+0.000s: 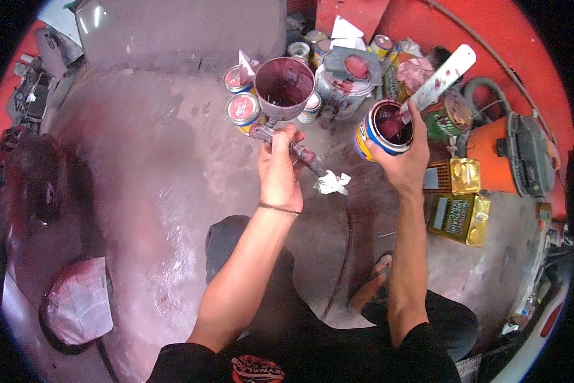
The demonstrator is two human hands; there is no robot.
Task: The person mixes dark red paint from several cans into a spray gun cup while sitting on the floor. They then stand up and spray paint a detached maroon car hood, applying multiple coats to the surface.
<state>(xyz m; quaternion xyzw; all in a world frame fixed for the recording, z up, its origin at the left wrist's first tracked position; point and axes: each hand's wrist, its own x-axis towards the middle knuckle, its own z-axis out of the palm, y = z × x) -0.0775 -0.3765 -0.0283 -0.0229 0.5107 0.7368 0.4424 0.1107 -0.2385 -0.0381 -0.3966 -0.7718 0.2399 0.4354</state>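
Our left hand (279, 167) is clamped on the spray gun (283, 102); our right hand (403, 156) grips the tilted can (382, 131) beside crowded tins (243, 108), with open floor (159, 191) to the left.

Your left hand (279, 167) is covering the spray gun (287, 143) grip, so trigger & finger positions aren't showing. Your right hand (403, 163) is wrapping the far side of the paint can (384, 127); the lower end of the stir stick (437, 83) is sinking into dark paint, tip hidden. Cans at back (338, 57) are overlapping each other, too small to tell apart. Your torso is getting cut off at the bottom edge. Left rim clutter (31, 89) is blurring & bending, unreadable.
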